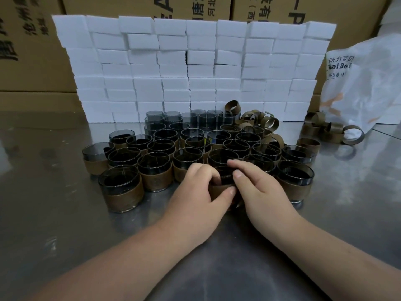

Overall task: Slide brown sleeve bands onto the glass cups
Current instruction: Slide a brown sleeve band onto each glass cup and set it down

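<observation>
Left hand (201,187) and right hand (258,187) both curl round one glass cup (225,178) at the near edge of the cluster on the steel surface (65,213). The left thumb pinches its sleeve band (221,190).

Judgement: the glass is smooth, light and breakable, so hold the wall. The band is pliable, matt and grippy.

Beyond: banded cups (121,187), bare cups (188,118), loose bands (256,120).

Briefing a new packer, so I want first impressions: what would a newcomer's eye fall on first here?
The wall of white boxes stacked across the back of the metal table. Before it, a crowd of dark glass cups, the nearer ones wearing brown bands. At front centre, the left hand and right hand grip one cup with its band.
</observation>
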A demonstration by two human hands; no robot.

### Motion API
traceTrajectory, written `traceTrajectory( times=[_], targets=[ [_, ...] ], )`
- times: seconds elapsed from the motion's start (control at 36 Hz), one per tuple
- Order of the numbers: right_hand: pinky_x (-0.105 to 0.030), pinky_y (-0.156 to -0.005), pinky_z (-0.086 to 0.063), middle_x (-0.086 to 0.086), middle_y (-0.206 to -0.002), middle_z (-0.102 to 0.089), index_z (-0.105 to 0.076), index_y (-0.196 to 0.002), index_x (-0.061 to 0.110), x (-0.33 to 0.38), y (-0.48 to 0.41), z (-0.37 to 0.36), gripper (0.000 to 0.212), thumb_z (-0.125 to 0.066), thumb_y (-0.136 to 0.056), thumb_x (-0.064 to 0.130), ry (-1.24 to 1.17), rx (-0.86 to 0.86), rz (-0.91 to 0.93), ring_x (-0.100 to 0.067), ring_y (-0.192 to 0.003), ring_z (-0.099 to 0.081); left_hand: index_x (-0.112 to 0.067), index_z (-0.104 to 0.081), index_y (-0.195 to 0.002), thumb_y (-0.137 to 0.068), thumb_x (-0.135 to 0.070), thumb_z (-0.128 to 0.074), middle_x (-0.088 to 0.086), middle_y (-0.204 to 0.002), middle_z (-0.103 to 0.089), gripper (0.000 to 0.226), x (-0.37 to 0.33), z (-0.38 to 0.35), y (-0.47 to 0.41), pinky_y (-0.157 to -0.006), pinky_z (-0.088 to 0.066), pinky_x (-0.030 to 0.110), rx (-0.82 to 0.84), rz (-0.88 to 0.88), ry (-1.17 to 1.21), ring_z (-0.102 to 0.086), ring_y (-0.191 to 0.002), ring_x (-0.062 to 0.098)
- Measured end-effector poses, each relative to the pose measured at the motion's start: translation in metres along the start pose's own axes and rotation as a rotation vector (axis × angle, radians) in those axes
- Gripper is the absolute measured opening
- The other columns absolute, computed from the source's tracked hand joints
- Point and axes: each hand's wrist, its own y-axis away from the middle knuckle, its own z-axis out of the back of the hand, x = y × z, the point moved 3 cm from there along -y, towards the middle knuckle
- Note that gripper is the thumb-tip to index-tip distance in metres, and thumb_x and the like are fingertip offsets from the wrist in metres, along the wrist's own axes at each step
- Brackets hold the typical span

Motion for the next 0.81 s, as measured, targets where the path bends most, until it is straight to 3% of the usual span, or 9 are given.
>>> traceTrajectory(
  times=[0.14, 0.19, 0.25, 0.31, 0.47, 0.56, 0.61, 0.69, 0.81],
  targets=[
    [0.014, -0.079, -0.020, 0.028, -0.114, -0.044, -0.054, -0.128, 0.027, -0.002, 0.000, -0.001, 0.037, -0.047, -0.094, 0.014, 0.073, 0.021, 0.009, 0.023, -0.103, -0.033, -0.037, -0.040, -0.073, -0.076, -0.038, -0.062, -0.028, -0.099, -0.037, 0.022, 0.001, -0.002, 0.000, -0.076, -0.031, 0.000, 0.043, -0.018, -0.116, -0.039, -0.090, -0.009],
    [0.012, -0.083, -0.022, 0.024, -0.117, -0.048, -0.056, -0.126, 0.027, -0.002, -0.001, -0.001, 0.036, -0.049, -0.093, 0.012, 0.073, 0.010, 0.011, 0.018, -0.107, -0.038, -0.036, -0.045, -0.082, -0.077, -0.038, -0.064, -0.028, -0.105, -0.033, 0.020, 0.002, -0.001, 0.000, -0.080, -0.026, -0.002, 0.031, -0.019, -0.142, -0.035, -0.101, -0.010],
    [0.008, -0.084, -0.028, 0.020, -0.116, -0.054, -0.058, -0.122, 0.026, -0.003, -0.001, -0.001, 0.034, -0.050, -0.093, 0.011, 0.059, 0.002, -0.002, 0.010, -0.105, -0.049, -0.030, -0.051, -0.098, -0.078, -0.034, -0.067, -0.020, -0.118, -0.035, 0.027, 0.004, 0.000, 0.000, -0.087, -0.022, 0.003, 0.005, -0.009, -0.173, -0.032, -0.117, -0.003],
    [0.007, -0.079, -0.031, 0.018, -0.110, -0.058, -0.060, -0.117, 0.026, -0.004, -0.002, 0.001, 0.031, -0.051, -0.092, 0.011, 0.057, -0.012, -0.008, 0.013, -0.099, -0.050, -0.026, -0.053, -0.108, -0.078, -0.030, -0.069, -0.013, -0.129, -0.035, 0.034, 0.004, 0.001, -0.001, -0.095, -0.015, 0.008, -0.028, -0.011, -0.225, -0.027, -0.125, 0.002],
    [0.002, -0.075, -0.035, 0.015, -0.101, -0.059, -0.063, -0.109, 0.025, -0.005, -0.002, 0.001, 0.023, -0.054, -0.091, 0.014, 0.092, 0.025, -0.025, 0.007, -0.093, -0.053, -0.027, -0.050, -0.114, -0.080, -0.027, -0.067, -0.011, -0.133, -0.032, 0.037, 0.009, 0.004, -0.002, -0.093, -0.014, 0.012, -0.045, 0.014, -0.336, -0.019, -0.124, 0.001],
    [0.001, -0.074, -0.036, 0.016, -0.096, -0.059, -0.060, -0.094, 0.035, -0.003, 0.001, 0.000, 0.020, -0.055, -0.089, 0.016, 0.118, 0.020, 0.024, 0.008, -0.090, -0.052, -0.024, -0.049, -0.119, -0.081, -0.029, -0.067, -0.008, -0.135, -0.033, 0.043, 0.007, 0.004, -0.003, -0.099, -0.015, 0.013, -0.034, -0.008, -0.380, -0.021, -0.128, 0.004],
    [-0.002, -0.069, -0.038, 0.017, -0.085, -0.061, -0.056, -0.082, 0.041, -0.002, 0.002, -0.001, 0.025, -0.056, -0.089, 0.017, 0.124, 0.050, 0.040, 0.007, -0.081, -0.053, -0.023, -0.045, -0.125, -0.083, -0.033, -0.064, -0.008, -0.137, -0.033, 0.047, 0.007, 0.006, -0.005, -0.102, -0.012, 0.014, 0.020, -0.037, -0.426, -0.020, -0.131, 0.005],
    [-0.012, -0.058, -0.041, 0.020, -0.066, -0.060, -0.060, -0.072, 0.036, -0.005, 0.003, -0.006, 0.024, -0.056, -0.088, 0.018, 0.107, 0.133, 0.012, 0.003, -0.061, -0.052, -0.023, -0.035, -0.135, -0.088, -0.039, -0.055, -0.008, -0.142, -0.030, 0.054, 0.005, 0.008, -0.011, -0.111, -0.007, 0.021, 0.178, -0.085, -0.542, -0.010, -0.140, 0.010],
    [-0.014, -0.056, -0.041, 0.019, -0.068, -0.060, -0.061, -0.073, 0.037, -0.008, 0.002, -0.007, 0.019, -0.054, -0.087, 0.025, 0.103, 0.145, -0.007, 0.002, -0.059, -0.052, -0.027, -0.020, -0.142, -0.088, -0.047, -0.044, -0.006, -0.149, -0.018, 0.063, -0.001, 0.008, -0.017, -0.114, -0.001, 0.035, 0.332, -0.091, -0.668, -0.003, -0.142, 0.015]
  ],
)
